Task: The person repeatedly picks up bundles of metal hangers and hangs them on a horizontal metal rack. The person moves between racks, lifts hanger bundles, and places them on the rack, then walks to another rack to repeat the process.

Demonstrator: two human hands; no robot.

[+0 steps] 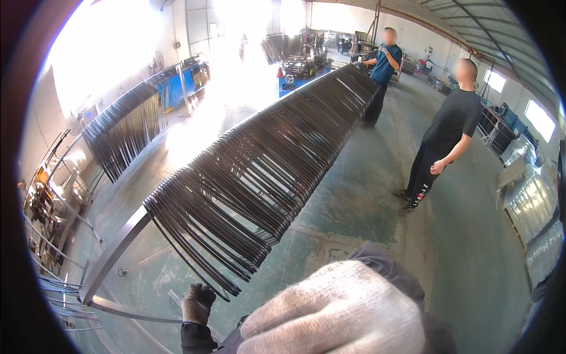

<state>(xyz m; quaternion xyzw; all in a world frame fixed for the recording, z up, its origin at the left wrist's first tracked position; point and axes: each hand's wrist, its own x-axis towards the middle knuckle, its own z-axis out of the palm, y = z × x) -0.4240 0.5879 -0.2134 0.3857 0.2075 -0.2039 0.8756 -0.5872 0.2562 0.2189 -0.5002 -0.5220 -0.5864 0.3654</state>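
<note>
A long rack of bent dark metal rods (265, 163) stretches from the lower left towards the upper right, the rods hanging closely side by side over its top bar. My left hand (199, 304), in a knitted work glove with dark fingertips, is just below the near rods, beside the rack's curved metal frame (116, 248). Its fingers look curled, but whether they grip anything cannot be seen. My right hand (336, 314), in a pale knitted glove, is large and close to the camera at the bottom; its fingers are bent and its palm side is hidden.
A person in a blue shirt (384, 64) stands at the rack's far end, one hand near it. Another person in black (453, 119) stands to the right. A second rod rack (124, 128) and blue machines (174, 86) are at left; wrapped stacks (530, 203) line the right.
</note>
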